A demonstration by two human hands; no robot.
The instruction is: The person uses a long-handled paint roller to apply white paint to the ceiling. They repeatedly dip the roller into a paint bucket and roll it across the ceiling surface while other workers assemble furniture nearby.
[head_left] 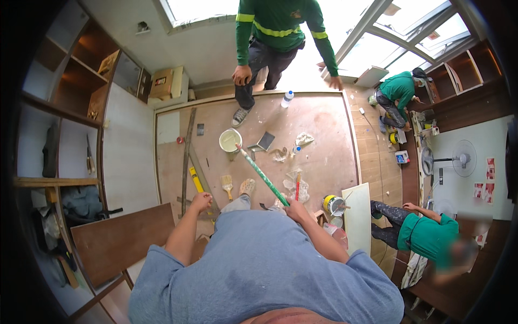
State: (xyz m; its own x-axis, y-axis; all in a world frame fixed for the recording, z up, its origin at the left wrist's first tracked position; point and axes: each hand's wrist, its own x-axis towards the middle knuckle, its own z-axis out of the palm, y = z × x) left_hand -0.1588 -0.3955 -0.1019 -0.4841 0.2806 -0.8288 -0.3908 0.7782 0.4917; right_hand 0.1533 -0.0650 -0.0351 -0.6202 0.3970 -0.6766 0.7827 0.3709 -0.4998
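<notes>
My right hand [295, 209] is wrapped round the lower end of a green and white pole [264, 177]. The pole slants forward and left, its far end at the rim of a white bucket [230, 140] with pale contents. My left hand [202, 202] hangs at my left side, fingers curled in with nothing visible in them. Nearest to it are a yellow spirit level [196, 179] and a wide paintbrush [227, 186]. Between the pole and my right side, a red-handled tool [298, 183] lies on crumpled plastic [302, 193].
A person in green [278, 38] stands ahead, one foot on the brown board [329, 129]. A water bottle [287, 99], a dark square pad [265, 141] and a can [333, 204] stand or lie around. Two other people [396, 92] are to the right. Open shelving [81, 81] lines the left.
</notes>
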